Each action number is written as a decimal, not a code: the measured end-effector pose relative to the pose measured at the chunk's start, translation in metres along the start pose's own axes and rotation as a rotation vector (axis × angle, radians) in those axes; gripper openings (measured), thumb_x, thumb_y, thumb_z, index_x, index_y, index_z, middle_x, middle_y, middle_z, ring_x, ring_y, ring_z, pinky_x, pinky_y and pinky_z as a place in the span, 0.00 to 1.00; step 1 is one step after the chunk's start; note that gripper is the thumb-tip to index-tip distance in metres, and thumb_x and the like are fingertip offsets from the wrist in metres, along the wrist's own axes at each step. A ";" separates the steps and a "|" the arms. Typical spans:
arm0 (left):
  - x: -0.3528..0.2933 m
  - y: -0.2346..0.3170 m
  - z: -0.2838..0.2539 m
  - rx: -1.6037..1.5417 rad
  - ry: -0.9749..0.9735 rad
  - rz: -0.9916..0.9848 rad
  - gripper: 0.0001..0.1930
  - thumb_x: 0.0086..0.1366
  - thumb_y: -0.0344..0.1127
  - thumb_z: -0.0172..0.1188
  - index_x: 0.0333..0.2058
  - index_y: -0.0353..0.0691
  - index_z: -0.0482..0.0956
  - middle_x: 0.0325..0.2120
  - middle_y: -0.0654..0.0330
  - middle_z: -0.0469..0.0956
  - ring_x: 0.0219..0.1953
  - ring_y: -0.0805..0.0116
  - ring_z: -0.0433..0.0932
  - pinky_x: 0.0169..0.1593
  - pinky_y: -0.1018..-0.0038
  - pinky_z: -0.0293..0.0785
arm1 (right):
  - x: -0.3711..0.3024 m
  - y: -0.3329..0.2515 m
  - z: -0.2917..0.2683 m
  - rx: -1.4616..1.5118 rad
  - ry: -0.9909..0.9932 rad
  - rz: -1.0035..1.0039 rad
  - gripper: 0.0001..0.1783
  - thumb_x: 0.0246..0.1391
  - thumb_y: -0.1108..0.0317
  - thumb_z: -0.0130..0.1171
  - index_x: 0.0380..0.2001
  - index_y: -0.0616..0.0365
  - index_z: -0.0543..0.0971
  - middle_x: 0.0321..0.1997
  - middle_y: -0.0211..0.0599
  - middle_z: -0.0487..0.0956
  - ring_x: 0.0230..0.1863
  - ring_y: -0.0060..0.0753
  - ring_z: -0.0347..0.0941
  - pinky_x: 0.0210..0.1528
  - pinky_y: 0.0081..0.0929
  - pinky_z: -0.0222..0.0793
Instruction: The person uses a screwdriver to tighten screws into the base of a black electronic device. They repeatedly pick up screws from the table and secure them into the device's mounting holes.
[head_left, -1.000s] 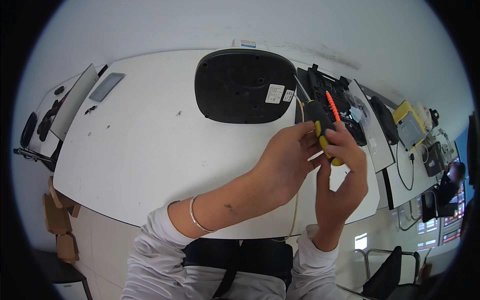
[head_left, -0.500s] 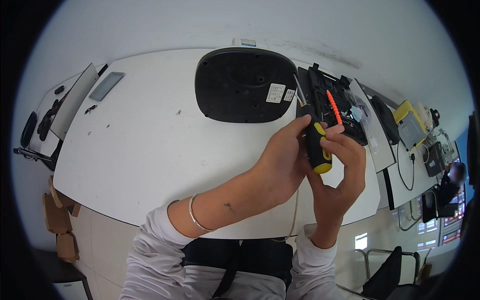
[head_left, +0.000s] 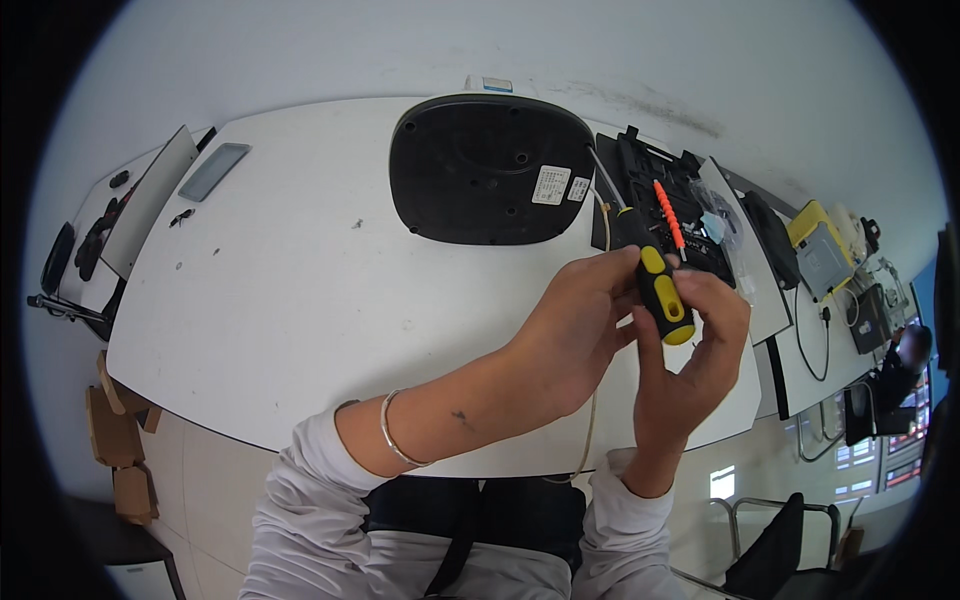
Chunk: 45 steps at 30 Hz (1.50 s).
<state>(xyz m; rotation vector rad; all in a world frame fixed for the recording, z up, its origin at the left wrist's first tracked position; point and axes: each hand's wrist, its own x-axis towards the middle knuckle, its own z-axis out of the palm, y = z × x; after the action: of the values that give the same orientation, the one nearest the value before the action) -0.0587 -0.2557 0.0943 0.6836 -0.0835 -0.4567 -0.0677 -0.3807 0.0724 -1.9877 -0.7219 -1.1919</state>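
Screwdriver (head_left: pixel 655 278) tilted further upright since earlier; left hand (head_left: pixel 575 330) and right hand (head_left: pixel 695 345) both grip its black-yellow handle above white table (head_left: pixel 290 280).

Bright, even light — sharp centre, fisheye-bent, dark-vignetted rim

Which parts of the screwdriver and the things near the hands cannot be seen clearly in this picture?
- Head view: the screwdriver tip is too thin to identify.
- Its grip is partly covered by the left hand and right hand.
- The black tray contents are too small, partly behind the hands.
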 end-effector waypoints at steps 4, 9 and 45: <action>-0.005 0.004 0.009 -0.055 0.103 -0.049 0.17 0.68 0.51 0.46 0.42 0.44 0.73 0.32 0.68 0.72 0.40 0.78 0.69 0.47 0.74 0.66 | 0.002 -0.002 -0.003 0.004 -0.245 -0.089 0.23 0.39 0.88 0.56 0.41 0.58 0.71 0.55 0.46 0.71 0.65 0.50 0.59 0.50 0.32 0.69; -0.003 0.001 0.003 -0.003 0.079 -0.061 0.15 0.68 0.49 0.47 0.42 0.46 0.73 0.32 0.69 0.71 0.40 0.78 0.69 0.46 0.74 0.65 | 0.001 -0.005 0.014 0.053 -0.148 -0.004 0.29 0.37 0.88 0.58 0.46 0.57 0.70 0.56 0.45 0.66 0.60 0.48 0.63 0.53 0.36 0.65; 0.001 -0.003 -0.002 -0.104 0.138 -0.057 0.13 0.67 0.44 0.45 0.40 0.44 0.73 0.34 0.66 0.73 0.41 0.72 0.69 0.50 0.72 0.63 | -0.007 -0.006 0.008 0.009 -0.039 0.072 0.24 0.36 0.86 0.61 0.40 0.53 0.75 0.54 0.42 0.66 0.45 0.44 0.71 0.51 0.36 0.64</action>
<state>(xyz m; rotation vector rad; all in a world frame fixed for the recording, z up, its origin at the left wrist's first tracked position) -0.0591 -0.2573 0.0910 0.6151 0.0895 -0.4644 -0.0709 -0.3718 0.0647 -2.0170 -0.6681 -1.1084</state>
